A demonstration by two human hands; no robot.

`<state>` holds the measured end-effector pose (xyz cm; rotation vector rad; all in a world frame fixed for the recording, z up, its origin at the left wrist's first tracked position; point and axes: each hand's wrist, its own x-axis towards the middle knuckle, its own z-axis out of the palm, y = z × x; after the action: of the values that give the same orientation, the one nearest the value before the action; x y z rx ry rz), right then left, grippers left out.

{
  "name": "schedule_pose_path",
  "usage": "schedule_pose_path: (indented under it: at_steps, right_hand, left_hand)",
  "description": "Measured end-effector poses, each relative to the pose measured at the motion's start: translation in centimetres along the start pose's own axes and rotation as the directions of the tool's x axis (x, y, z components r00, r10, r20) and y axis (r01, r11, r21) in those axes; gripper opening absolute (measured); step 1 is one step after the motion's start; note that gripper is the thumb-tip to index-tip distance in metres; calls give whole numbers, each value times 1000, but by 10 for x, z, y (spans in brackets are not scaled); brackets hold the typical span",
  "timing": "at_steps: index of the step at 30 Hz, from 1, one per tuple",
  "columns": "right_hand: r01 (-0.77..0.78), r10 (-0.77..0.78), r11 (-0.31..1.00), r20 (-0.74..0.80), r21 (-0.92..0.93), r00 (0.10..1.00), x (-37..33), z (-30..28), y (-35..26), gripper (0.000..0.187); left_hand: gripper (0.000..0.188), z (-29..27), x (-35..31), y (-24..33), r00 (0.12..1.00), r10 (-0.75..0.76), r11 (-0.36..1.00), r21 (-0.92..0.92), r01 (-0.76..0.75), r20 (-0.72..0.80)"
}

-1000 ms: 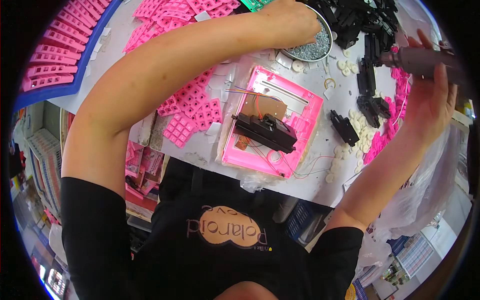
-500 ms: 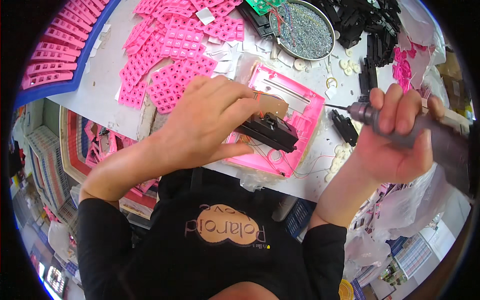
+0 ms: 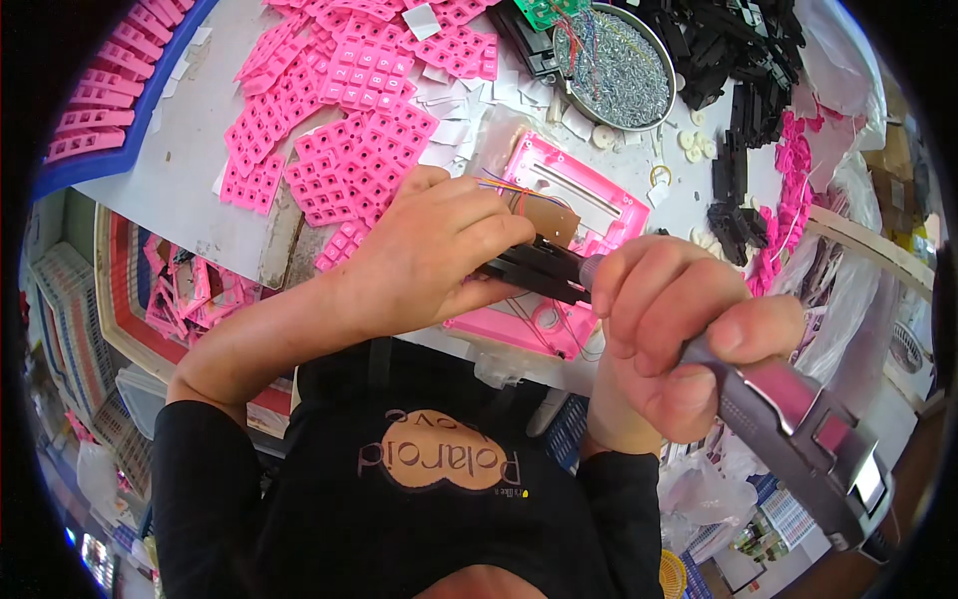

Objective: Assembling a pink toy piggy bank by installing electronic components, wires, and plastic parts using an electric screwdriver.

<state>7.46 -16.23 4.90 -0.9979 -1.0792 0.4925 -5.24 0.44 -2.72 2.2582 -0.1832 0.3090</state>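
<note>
My left hand (image 3: 429,250) is closed on a black plastic part (image 3: 534,272), held tilted above a pink plastic housing (image 3: 519,324). A brown circuit board (image 3: 547,218) with thin coloured wires lies beside the black part, over the housing. In my right hand (image 3: 689,324) is a grey electric screwdriver (image 3: 798,439), its body slanting down to the right. The screwdriver's nose meets the right end of the black part; the bit's tip is hidden there.
A round metal dish (image 3: 619,70) of small screws stands at the back. Pink keypads (image 3: 364,150) are heaped at the left, near a blue tray (image 3: 150,120) of pink parts. Black plastic parts (image 3: 689,40) pile up at the back right, with small white discs (image 3: 696,146) close by.
My right hand has brought the screwdriver left and down, from beside the housing to the black part's end. My left hand keeps its hold and has barely shifted.
</note>
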Motion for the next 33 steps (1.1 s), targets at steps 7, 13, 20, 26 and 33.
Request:
schedule_pose_path:
  at_steps: [7, 13, 20, 26, 33]
  right_hand:
    - [-14, 13, 998, -15, -59, 1000, 2, 5, 7, 28]
    - [81, -80, 996, 11, -26, 997, 3, 6, 13, 31]
    - [64, -63, 998, 38, -20, 997, 11, 10, 12, 27]
    - [-25, 38, 989, 86, -145, 996, 17, 11, 8, 30]
    - [-3, 8, 999, 120, -40, 993, 19, 7, 16, 29]
  left_hand:
    - [52, 3, -1, -1, 1000, 1, 1000, -24, -2, -26]
    - [53, 5, -2, -3, 998, 42, 998, -34, -43, -39]
    - [52, 7, -4, -3, 993, 101, 995, -21, -102, -67]
    - [53, 8, -5, -3, 989, 127, 992, 7, -127, -78]
    - [52, 6, -4, 0, 991, 124, 992, 34, -123, -40]
